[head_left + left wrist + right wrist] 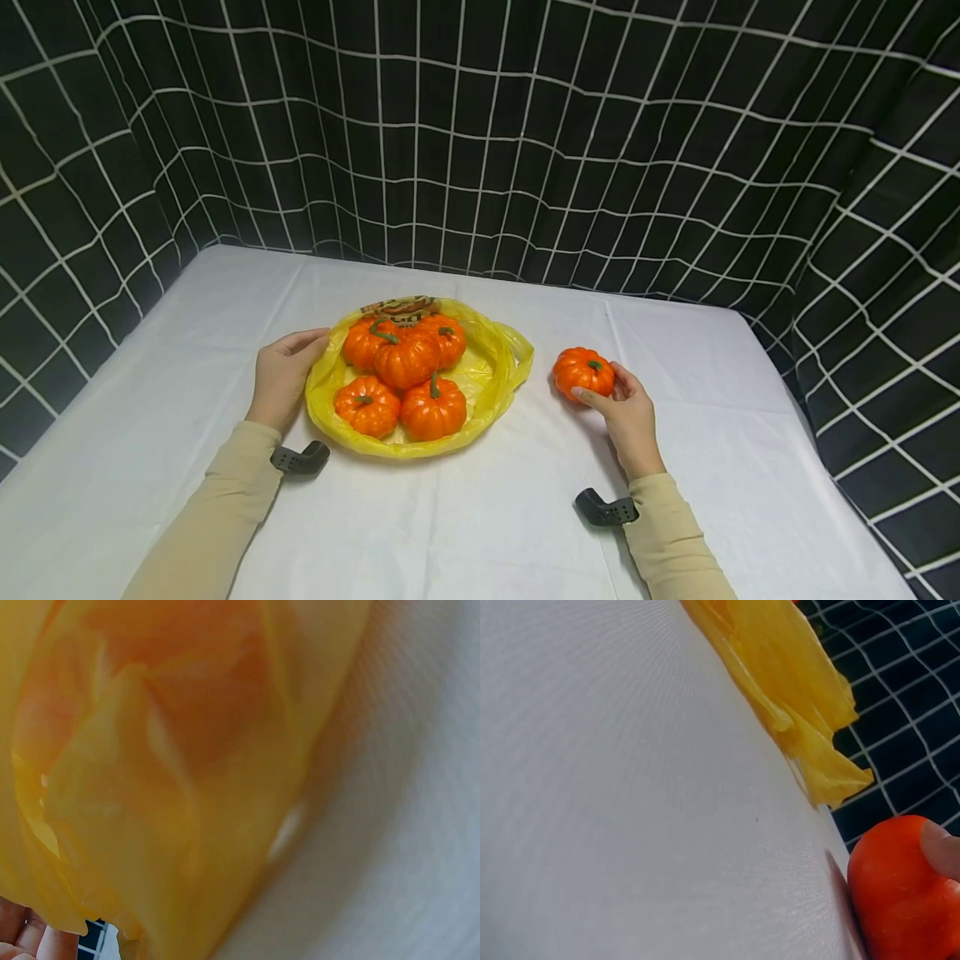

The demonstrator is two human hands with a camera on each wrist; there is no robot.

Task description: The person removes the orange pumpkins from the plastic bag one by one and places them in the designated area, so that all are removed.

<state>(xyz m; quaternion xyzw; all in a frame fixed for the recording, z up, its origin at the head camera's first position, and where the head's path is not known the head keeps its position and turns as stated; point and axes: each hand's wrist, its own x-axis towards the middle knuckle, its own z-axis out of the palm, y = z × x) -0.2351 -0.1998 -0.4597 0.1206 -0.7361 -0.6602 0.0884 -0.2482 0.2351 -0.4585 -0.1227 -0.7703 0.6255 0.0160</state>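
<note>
Several small orange pumpkins [407, 358] with green stems lie in a yellow plastic bag [483, 417], its mouth spread wide on the table. My left hand [281, 379] holds the bag's left rim, its fingertips partly hidden behind the plastic. In the left wrist view the bag [187, 847] fills much of the picture, with fingers [56, 943] at the lower left corner. To the right of the bag, my right hand [630, 417] grips another small pumpkin [581, 371] between thumb and fingers. That pumpkin [896, 892] shows close up in the right wrist view, the thumb pressed on it.
A white cloth [510, 517] covers the table. Black curtain [465, 125] with a white grid surrounds its back and sides. A loose bag handle [519, 350] sticks out on the side toward the right hand. Each wrist wears a dark camera mount [302, 458].
</note>
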